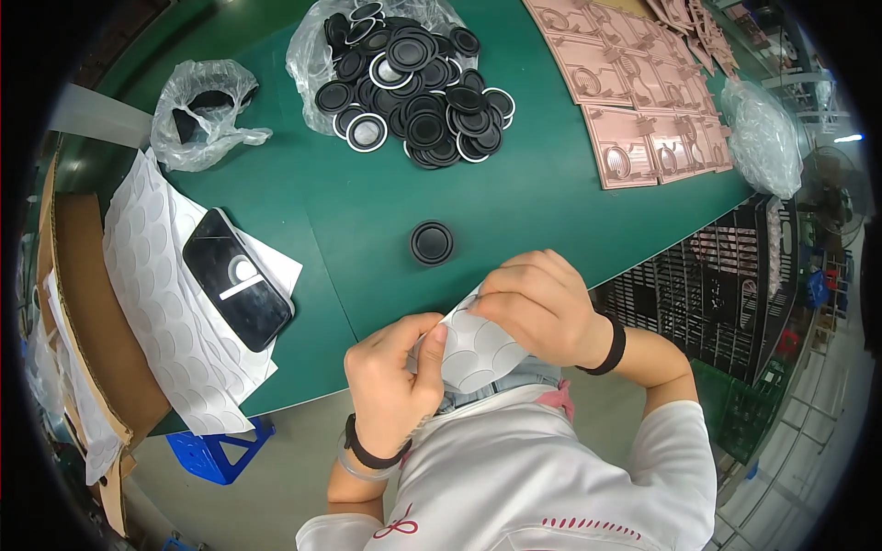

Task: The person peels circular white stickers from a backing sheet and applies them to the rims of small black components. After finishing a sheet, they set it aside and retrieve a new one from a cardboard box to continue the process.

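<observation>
White paper sheet marked with circles, edge pinched in my left hand and right hand; round black ridged disc, beyond, on green tabletop.

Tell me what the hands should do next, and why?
Perhaps the right hand should gently peel at the upper edge of the white circle-marked sheet: it and the left hand both pinch there, and one black round piece sits just beyond them, apart from the heap.

The held sheet looks papery and matt.
</observation>
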The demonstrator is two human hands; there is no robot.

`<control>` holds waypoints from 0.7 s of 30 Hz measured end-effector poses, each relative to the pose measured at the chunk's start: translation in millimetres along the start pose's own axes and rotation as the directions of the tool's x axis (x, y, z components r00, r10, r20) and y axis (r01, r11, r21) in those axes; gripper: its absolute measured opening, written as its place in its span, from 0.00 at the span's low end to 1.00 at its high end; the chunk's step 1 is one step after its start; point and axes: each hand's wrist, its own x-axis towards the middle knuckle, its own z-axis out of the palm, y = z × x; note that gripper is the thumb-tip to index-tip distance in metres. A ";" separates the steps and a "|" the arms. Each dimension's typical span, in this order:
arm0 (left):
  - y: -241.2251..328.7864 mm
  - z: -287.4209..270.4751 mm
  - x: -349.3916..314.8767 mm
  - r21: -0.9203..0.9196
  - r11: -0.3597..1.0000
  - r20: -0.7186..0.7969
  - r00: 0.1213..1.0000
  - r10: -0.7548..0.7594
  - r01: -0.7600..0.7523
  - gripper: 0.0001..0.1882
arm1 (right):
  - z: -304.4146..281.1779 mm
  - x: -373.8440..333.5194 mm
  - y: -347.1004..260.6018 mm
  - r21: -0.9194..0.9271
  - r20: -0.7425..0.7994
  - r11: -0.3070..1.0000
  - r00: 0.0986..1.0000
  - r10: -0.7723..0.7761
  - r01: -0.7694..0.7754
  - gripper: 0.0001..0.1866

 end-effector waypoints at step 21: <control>-20.6 5.8 1.7 0.182 0.977 0.071 0.993 0.098 -0.110 0.13 | -1.9 55.4 40.8 0.666 0.554 0.136 0.609 0.568 -0.733 0.07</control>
